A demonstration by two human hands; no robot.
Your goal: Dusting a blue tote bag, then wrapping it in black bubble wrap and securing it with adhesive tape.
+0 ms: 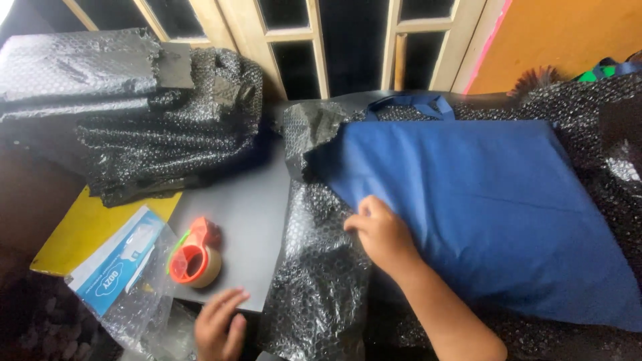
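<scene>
Partly cropped, left hand (219, 326) fingers open, right hand (382, 234) fingers gripping blue bag (481, 200) — grip half-hidden

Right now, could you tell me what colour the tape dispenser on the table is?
The tape dispenser is orange-red, with a green tab; the head view shows it.

Clear plastic packet (127, 281) with blue-and-white rectangular label (117, 262), beside the yellow sheet (87, 234), front left.
</scene>
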